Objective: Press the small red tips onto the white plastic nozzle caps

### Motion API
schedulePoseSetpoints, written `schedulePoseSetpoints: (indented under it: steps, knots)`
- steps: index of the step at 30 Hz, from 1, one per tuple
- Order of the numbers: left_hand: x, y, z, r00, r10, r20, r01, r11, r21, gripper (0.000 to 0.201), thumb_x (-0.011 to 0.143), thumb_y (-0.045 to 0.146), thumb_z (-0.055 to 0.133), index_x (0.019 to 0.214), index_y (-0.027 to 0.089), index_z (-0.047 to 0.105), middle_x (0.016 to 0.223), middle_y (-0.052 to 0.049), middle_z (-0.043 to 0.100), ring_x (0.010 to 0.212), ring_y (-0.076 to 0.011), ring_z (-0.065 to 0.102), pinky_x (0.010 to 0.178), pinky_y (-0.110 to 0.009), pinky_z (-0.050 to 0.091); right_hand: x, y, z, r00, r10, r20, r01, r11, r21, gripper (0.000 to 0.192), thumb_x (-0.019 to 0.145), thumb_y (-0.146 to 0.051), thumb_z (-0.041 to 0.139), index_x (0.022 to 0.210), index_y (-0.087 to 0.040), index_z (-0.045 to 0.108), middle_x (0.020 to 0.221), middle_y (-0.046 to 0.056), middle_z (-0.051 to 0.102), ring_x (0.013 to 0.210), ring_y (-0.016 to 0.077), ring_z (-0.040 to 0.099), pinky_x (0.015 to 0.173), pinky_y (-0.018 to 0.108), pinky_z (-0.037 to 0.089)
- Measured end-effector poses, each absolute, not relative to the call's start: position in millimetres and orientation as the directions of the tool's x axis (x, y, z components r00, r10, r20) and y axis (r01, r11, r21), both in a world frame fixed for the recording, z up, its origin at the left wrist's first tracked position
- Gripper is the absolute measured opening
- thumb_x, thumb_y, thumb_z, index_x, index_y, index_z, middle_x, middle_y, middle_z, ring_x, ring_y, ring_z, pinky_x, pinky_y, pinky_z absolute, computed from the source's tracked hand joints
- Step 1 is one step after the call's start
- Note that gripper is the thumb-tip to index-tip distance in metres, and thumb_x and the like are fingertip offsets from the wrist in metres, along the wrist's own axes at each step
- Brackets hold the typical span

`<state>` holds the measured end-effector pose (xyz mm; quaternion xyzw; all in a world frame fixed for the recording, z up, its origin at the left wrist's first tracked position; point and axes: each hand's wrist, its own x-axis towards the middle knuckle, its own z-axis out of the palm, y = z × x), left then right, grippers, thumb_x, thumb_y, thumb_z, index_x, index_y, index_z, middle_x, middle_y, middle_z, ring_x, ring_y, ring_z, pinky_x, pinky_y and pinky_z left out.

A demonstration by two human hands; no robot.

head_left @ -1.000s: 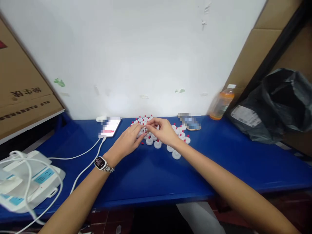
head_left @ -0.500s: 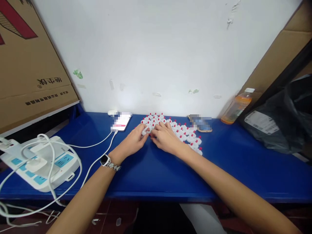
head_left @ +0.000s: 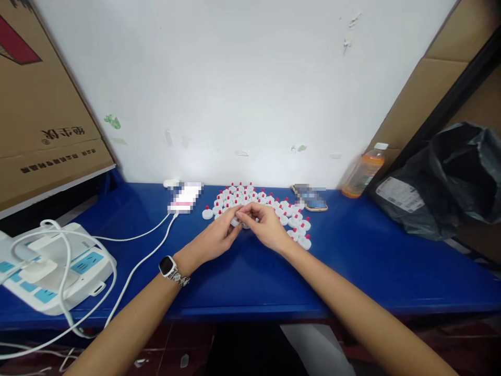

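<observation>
Both hands, left (head_left: 213,237) and right (head_left: 266,224), pinching 1 small white cap (head_left: 236,220): probably light, rigid, slippery plastic, best gripped at the rim.

power strip (head_left: 50,266) left; white phone (head_left: 183,198) cabled; second phone (head_left: 311,198); orange bottle (head_left: 364,171); black bag (head_left: 442,177) right

White caps (head_left: 274,209) bore red tips on a plain blue surface (head_left: 376,261). The bottle (head_left: 362,172) was orange with a white lid, the bag (head_left: 442,177) black, the power strip (head_left: 50,266) white and light blue.
</observation>
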<state>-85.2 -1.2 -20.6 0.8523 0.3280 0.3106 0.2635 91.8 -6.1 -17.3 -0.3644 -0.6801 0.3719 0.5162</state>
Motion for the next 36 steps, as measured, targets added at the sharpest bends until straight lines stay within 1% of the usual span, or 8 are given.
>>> schedulePoseSetpoints:
  steps: [5,11,16,20,23,25,28,36]
  knots:
    - [-86.1,-3.4,-16.8,0.584,0.735,0.344,0.410,-0.633,0.656,0.047,0.101,0.035,0.044,0.146,0.022,0.037,0.113,-0.009,0.065,0.068,-0.0140,0.058,0.076,-0.034,0.052,91.8,-5.8,-14.3,-0.068,0.898,0.435,0.030,0.438,-0.899,0.030,0.083,-0.050,0.071,0.085,-0.020,0.066,0.076,0.002,0.068,0.069,0.0144,0.062,0.066,0.028,0.048]
    - [-85.1,-10.0,-10.5,0.616,0.704,0.353,0.405,-0.667,0.625,0.046,0.101,0.035,0.044,0.144,0.023,0.040,0.102,-0.007,0.065,0.077,-0.0175,0.061,0.083,-0.036,0.053,88.6,-4.3,-14.8,-0.058,0.919,0.389,-0.099,0.383,-0.919,0.037,0.073,-0.053,0.080,0.079,-0.020,0.064,0.072,0.001,0.068,0.065,0.0141,0.062,0.063,0.028,0.050]
    - [-82.9,-8.8,-18.0,0.583,0.718,0.381,0.402,-0.662,0.632,0.056,0.102,0.039,0.040,0.153,0.022,0.025,0.123,-0.014,0.062,0.085,-0.0205,0.064,0.089,-0.042,0.053,79.9,-9.2,-15.8,0.082,0.903,0.422,-0.057,0.427,-0.902,0.039,0.075,-0.056,0.076,0.071,-0.020,0.061,0.066,0.001,0.065,0.060,0.0137,0.057,0.059,0.029,0.048]
    - [-83.0,-6.3,-22.9,0.549,0.721,0.423,0.410,-0.673,0.615,0.065,0.102,0.042,0.038,0.158,0.022,0.011,0.148,-0.019,0.047,0.102,-0.0223,0.064,0.103,-0.046,0.048,76.2,-14.5,-14.9,0.100,0.850,0.517,0.129,0.504,-0.854,0.036,0.087,-0.052,0.065,0.070,-0.020,0.062,0.068,0.001,0.063,0.062,0.0133,0.052,0.062,0.028,0.045]
    - [-83.3,-5.9,-22.3,0.546,0.730,0.412,0.409,-0.661,0.628,0.069,0.103,0.043,0.037,0.160,0.023,0.003,0.158,-0.020,0.034,0.105,-0.0223,0.065,0.105,-0.047,0.047,75.0,-15.8,-13.4,0.083,0.841,0.534,0.123,0.524,-0.843,0.034,0.089,-0.048,0.064,0.070,-0.021,0.059,0.067,0.000,0.060,0.062,0.0129,0.050,0.061,0.028,0.043]
    - [-83.5,-5.5,-22.4,0.542,0.725,0.425,0.413,-0.670,0.617,0.070,0.103,0.043,0.037,0.160,0.022,0.003,0.162,-0.019,0.028,0.120,-0.0260,0.060,0.111,-0.048,0.042,74.5,-15.6,-13.3,0.062,0.843,0.534,0.070,0.530,-0.845,0.030,0.088,-0.045,0.066,0.071,-0.021,0.059,0.067,-0.001,0.059,0.062,0.0127,0.049,0.061,0.027,0.042]
    - [-83.8,-4.5,-24.6,0.550,0.703,0.450,0.408,-0.697,0.589,0.068,0.102,0.043,0.038,0.159,0.021,0.009,0.164,-0.017,0.025,0.146,-0.0298,0.036,0.121,-0.050,0.029,73.6,-15.2,-14.8,0.056,0.849,0.526,0.005,0.527,-0.850,0.026,0.086,-0.041,0.069,0.073,-0.021,0.059,0.068,-0.002,0.057,0.062,0.0123,0.049,0.061,0.027,0.042]
    - [-84.9,-6.2,-25.8,0.574,0.703,0.420,0.397,-0.688,0.608,0.064,0.103,0.042,0.038,0.158,0.021,0.013,0.161,-0.016,0.032,0.148,-0.0291,0.034,0.122,-0.051,0.029,74.9,-14.2,-20.1,0.037,0.875,0.482,-0.013,0.483,-0.876,0.029,0.082,-0.044,0.070,0.072,-0.021,0.055,0.069,-0.002,0.054,0.063,0.0121,0.048,0.060,0.026,0.042]
